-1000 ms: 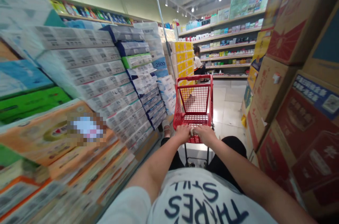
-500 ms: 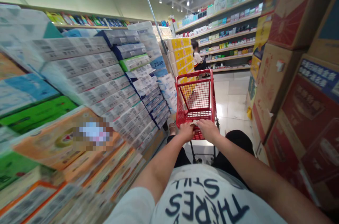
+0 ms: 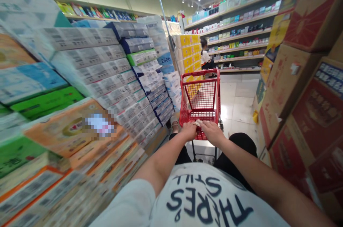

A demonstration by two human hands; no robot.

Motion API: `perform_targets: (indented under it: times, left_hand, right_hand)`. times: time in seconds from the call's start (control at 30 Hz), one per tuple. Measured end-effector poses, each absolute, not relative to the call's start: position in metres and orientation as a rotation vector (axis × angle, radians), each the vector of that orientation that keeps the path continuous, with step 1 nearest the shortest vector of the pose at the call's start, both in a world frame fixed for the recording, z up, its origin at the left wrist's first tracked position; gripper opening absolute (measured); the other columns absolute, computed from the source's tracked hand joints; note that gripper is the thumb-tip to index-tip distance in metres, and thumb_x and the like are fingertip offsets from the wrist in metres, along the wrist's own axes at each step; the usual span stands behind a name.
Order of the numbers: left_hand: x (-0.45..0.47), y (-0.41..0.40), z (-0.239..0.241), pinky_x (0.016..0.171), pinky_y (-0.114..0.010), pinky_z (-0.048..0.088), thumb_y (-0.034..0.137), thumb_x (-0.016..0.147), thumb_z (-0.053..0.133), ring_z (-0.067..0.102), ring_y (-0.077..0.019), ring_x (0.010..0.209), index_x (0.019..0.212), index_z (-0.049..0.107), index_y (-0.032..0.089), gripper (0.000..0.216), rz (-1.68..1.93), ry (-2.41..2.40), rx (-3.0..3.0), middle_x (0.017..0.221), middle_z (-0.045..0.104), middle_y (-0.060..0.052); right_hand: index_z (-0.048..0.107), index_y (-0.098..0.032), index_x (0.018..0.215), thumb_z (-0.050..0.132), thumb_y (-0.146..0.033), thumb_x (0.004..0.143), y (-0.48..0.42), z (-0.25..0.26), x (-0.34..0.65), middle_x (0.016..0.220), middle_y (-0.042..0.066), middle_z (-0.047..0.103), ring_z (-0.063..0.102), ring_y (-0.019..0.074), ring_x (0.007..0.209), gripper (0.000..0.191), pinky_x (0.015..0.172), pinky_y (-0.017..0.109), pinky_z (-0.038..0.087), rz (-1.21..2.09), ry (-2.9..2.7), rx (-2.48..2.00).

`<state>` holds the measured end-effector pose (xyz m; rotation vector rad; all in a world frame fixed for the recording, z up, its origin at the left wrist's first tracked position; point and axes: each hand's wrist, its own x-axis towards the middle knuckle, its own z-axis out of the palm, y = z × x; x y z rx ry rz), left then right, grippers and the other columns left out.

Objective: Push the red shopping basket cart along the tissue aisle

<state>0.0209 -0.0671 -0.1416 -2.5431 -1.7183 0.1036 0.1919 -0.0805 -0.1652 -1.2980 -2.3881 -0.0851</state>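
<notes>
Cart point(image 3: 201, 109) straight ahead of left hand point(image 3: 189, 130) and right hand point(image 3: 213, 132), long axis running away from both; equally near, closed over the cart's near end, with a pale scrap point(image 3: 198, 123) between.

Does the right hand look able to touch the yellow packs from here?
Probably not: the right hand is at the near end of the red cart, and the yellow packs are stacked farther ahead, partly behind the cart.

Left hand point(image 3: 189, 130): curled, palm down | right hand point(image 3: 213, 133): curled, alongside | arms point(image 3: 248, 168): reaching forward
</notes>
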Motion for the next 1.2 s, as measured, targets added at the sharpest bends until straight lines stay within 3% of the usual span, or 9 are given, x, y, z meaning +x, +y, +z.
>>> perform_targets:
  times: [0.1, 0.27, 0.47, 0.67, 0.83, 0.87, 0.97, 1.03, 1.2]
  left_hand:
    - [0.021, -0.067, -0.142, 0.091, -0.042, 0.040, 0.033, 0.082, 0.055, 0.053, -0.0289, 0.109, 0.120, 0.051, 0.019, 0.041, 0.126, -1.734, -2.550, 0.120, 0.058, -0.011]
    - [0.022, -0.069, -0.139, 0.096, -0.045, 0.035, 0.033, 0.087, 0.048, 0.049, -0.0281, 0.116, 0.122, 0.049, 0.019, 0.037, 0.165, -1.741, -2.552, 0.125, 0.056, -0.011]
    - [0.023, -0.068, -0.140, 0.095, -0.045, 0.035, 0.030, 0.086, 0.049, 0.048, -0.0279, 0.116, 0.120, 0.050, 0.020, 0.036, 0.198, -1.765, -2.550, 0.125, 0.057, -0.010]
    - [0.023, -0.065, -0.140, 0.094, -0.046, 0.035, 0.032, 0.088, 0.047, 0.051, -0.0283, 0.113, 0.117, 0.051, 0.019, 0.032, 0.164, -1.770, -2.545, 0.124, 0.057, -0.011]
    - [0.024, -0.068, -0.141, 0.094, -0.044, 0.035, 0.035, 0.088, 0.048, 0.052, -0.0276, 0.112, 0.115, 0.051, 0.020, 0.031, 0.108, -1.746, -2.551, 0.120, 0.059, -0.009]
    - [0.024, -0.069, -0.141, 0.095, -0.043, 0.034, 0.034, 0.087, 0.049, 0.052, -0.0273, 0.111, 0.115, 0.051, 0.020, 0.031, 0.103, -1.734, -2.557, 0.119, 0.060, -0.009]
    - [0.022, -0.073, -0.143, 0.098, -0.042, 0.031, 0.035, 0.086, 0.052, 0.052, -0.0266, 0.111, 0.115, 0.052, 0.021, 0.032, 0.096, -1.685, -2.583, 0.118, 0.060, -0.008]
    - [0.020, -0.074, -0.144, 0.098, -0.042, 0.031, 0.036, 0.086, 0.052, 0.052, -0.0268, 0.111, 0.116, 0.052, 0.021, 0.034, 0.085, -1.657, -2.591, 0.117, 0.061, -0.008]
    - [0.014, -0.073, -0.148, 0.098, -0.041, 0.031, 0.036, 0.085, 0.053, 0.052, -0.0263, 0.110, 0.111, 0.054, 0.019, 0.031, 0.038, -1.627, -2.584, 0.115, 0.062, -0.008]
  right_hand:
    - [0.043, -0.021, 0.137, 0.034, -0.018, 0.092, -0.087, -0.172, 0.193, 0.139, 0.011, 0.046, 0.045, 0.0237, 0.117, 0.046, 0.098, 0.036, 0.032, -0.144, -2.389, -1.210]
    - [0.052, -0.018, 0.127, 0.034, -0.023, 0.094, -0.070, -0.161, 0.197, 0.108, 0.010, 0.063, 0.056, 0.0193, 0.096, 0.037, 0.085, 0.030, 0.039, -0.024, -2.363, -1.327]
    - [0.042, -0.020, 0.138, 0.029, -0.023, 0.096, -0.088, -0.179, 0.197, 0.134, 0.011, 0.051, 0.047, 0.0226, 0.115, 0.044, 0.097, 0.036, 0.032, -0.266, -2.262, -1.130]
    - [0.059, -0.020, 0.116, 0.032, -0.026, 0.095, -0.074, -0.160, 0.193, 0.105, 0.008, 0.065, 0.056, 0.0197, 0.098, 0.034, 0.089, 0.032, 0.035, -0.085, -2.325, -1.408]
    - [0.048, -0.015, 0.132, 0.033, -0.020, 0.094, -0.088, -0.162, 0.189, 0.117, 0.013, 0.061, 0.052, 0.0212, 0.108, 0.042, 0.098, 0.035, 0.030, -0.215, -2.240, -1.390]
    - [0.050, -0.013, 0.131, 0.032, -0.021, 0.094, -0.089, -0.160, 0.188, 0.115, 0.014, 0.061, 0.053, 0.0221, 0.107, 0.042, 0.097, 0.035, 0.031, -0.211, -2.227, -1.435]
    - [0.066, -0.013, 0.100, 0.034, -0.024, 0.092, -0.081, -0.147, 0.187, 0.095, 0.013, 0.066, 0.060, 0.0214, 0.086, 0.035, 0.082, 0.033, 0.039, -0.036, -2.318, -1.678]
    - [0.068, -0.015, 0.088, 0.039, -0.025, 0.090, -0.072, -0.139, 0.187, 0.082, 0.011, 0.067, 0.061, 0.0202, 0.077, 0.030, 0.076, 0.031, 0.040, 0.010, -2.352, -1.686]
    - [0.065, -0.014, 0.097, 0.032, -0.019, 0.092, -0.085, -0.160, 0.185, 0.097, 0.012, 0.066, 0.058, 0.0209, 0.092, 0.033, 0.088, 0.033, 0.036, -0.123, -2.312, -1.530]
